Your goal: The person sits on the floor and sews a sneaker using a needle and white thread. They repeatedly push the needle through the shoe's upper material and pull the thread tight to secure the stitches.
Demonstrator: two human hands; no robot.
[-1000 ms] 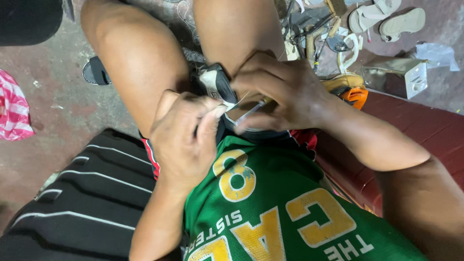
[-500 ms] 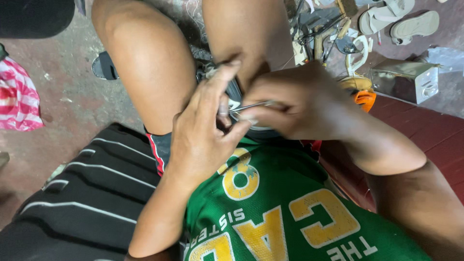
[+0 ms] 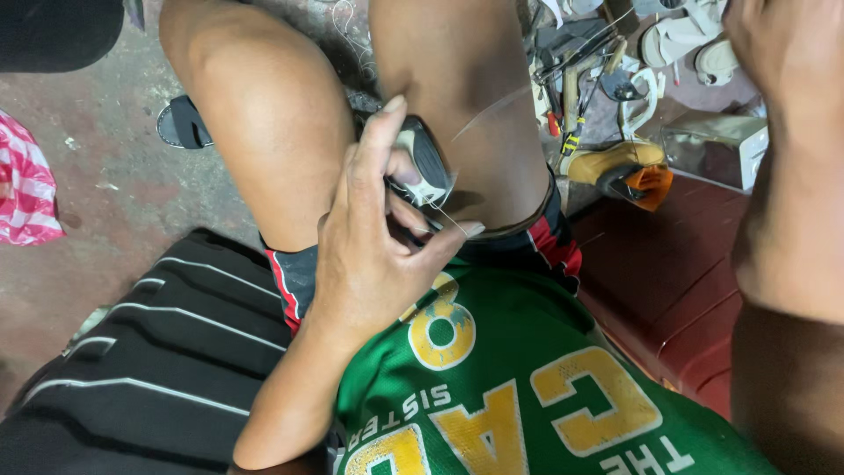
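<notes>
My left hand [image 3: 378, 255] rests in my lap between my knees and grips a shoe [image 3: 426, 163] with a dark upper and a pale sole edge. Its thumb points right and a finger lies along the shoe. A thin clear thread [image 3: 488, 110] runs from the shoe up and to the right, toward my right hand [image 3: 787, 62]. My right hand is raised at the top right corner with its fingers closed; the thread's end there is too fine to make out. My green jersey [image 3: 527, 396] fills the lower middle.
A red bench [image 3: 668, 290] runs under me on the right. Tools, a yellow-handled one [image 3: 611, 158] and an orange piece [image 3: 651, 185], lie on the floor beyond it with pale sandals [image 3: 677, 40] and a small box [image 3: 716, 145]. A dark sandal [image 3: 180, 123] and a pink striped bag [image 3: 26, 189] lie left.
My right hand has left the shoe and pulled up and to the right, drawing the thread out. My left hand still holds the shoe in my lap.
</notes>
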